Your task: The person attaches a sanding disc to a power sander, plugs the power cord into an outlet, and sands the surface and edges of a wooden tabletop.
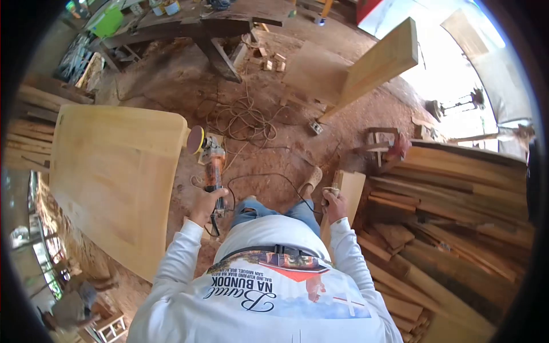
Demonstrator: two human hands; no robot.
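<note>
My left hand (205,204) is wrapped round the rear body of an angle grinder (214,171), which points away from me. A round sanding disc (195,139) with a dark red face and yellow edge is fitted at its head. Left of the grinder lies a wide, smooth wooden panel (114,177) with a curved edge; the disc is near its far right corner. On the other side, my right hand (335,207) is closed, thumb up, round a small pale thing I cannot make out. Beside and beneath that hand is a light wooden board (350,191).
A power cord (249,123) lies coiled on the dirt floor ahead. Beyond it stand a wooden panel (377,63) on edge and a dark bench (171,31). Stacked planks (452,194) fill the right side. At lower left another person (71,306) is partly visible.
</note>
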